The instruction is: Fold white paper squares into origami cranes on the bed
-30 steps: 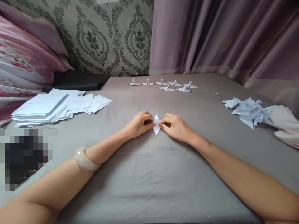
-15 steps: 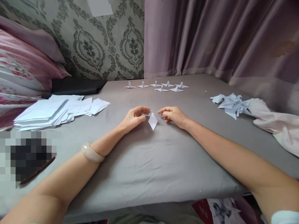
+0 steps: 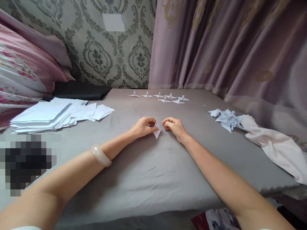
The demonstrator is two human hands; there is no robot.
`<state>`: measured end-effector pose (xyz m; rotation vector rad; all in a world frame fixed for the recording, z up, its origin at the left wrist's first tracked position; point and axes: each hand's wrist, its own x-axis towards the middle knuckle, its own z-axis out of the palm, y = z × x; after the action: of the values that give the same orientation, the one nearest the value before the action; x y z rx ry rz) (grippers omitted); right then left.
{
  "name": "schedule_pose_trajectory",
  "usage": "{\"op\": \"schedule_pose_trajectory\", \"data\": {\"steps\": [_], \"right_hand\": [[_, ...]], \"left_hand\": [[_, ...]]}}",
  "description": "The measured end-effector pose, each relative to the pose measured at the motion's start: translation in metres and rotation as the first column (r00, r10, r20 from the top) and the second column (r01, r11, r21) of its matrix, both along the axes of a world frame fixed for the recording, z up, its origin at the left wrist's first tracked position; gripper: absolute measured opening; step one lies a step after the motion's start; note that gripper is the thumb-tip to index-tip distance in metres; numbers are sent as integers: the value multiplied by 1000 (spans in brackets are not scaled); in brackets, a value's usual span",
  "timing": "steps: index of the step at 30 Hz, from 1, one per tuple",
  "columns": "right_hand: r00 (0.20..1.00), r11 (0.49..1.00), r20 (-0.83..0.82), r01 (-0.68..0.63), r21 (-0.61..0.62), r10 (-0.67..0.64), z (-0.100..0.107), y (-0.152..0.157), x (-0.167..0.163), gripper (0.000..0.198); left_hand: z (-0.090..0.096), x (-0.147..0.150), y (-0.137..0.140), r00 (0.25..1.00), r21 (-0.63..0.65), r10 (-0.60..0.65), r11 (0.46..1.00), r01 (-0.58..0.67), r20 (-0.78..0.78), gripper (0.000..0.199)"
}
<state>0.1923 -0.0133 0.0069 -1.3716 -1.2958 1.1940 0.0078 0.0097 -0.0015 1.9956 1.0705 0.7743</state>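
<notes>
Head view: a folded white paper diamond (image 3: 157, 134) lies on the cloth-covered table (image 3: 144, 179), its long axis running from the person toward the patterned wall (image 3: 117, 68), one sharp tip pointing back at the person. High beyond the diamond, a white sheet (image 3: 114, 23) hangs on that wall, too small to tell whether it bears writing. Just left of the diamond, the left hand (image 3: 144, 127) pinches it, thumb across its face. Just right and apart from it, the right hand (image 3: 174, 127) has its fingers curled narrowly against the thumb. Seven folded paper pieces (image 3: 147, 95) stand beyond the diamond; stacked paper sheets (image 3: 40, 113) lie well left of it.
</notes>
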Motion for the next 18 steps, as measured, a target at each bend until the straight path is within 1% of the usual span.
{"op": "schedule_pose_trajectory", "data": {"steps": [3, 8, 11, 18], "right_hand": [[999, 998, 28, -21, 54, 19, -2, -3, 0, 13], [988, 985, 140, -83, 154, 61, -2, -7, -1, 13], [983, 980, 174, -94, 174, 63, -3, -8, -2, 13], [978, 980, 203, -95, 173, 59, -5, -7, -3, 15]], "left_hand": [[0, 5, -3, 998, 0, 55, 998, -55, -4, 24], [-6, 7, -9, 990, -59, 105, 993, -100, 96, 24], [-6, 7, -11, 987, -66, 98, 994, -90, 129, 24], [-2, 8, -13, 987, -48, 88, 995, -82, 136, 24]]}}
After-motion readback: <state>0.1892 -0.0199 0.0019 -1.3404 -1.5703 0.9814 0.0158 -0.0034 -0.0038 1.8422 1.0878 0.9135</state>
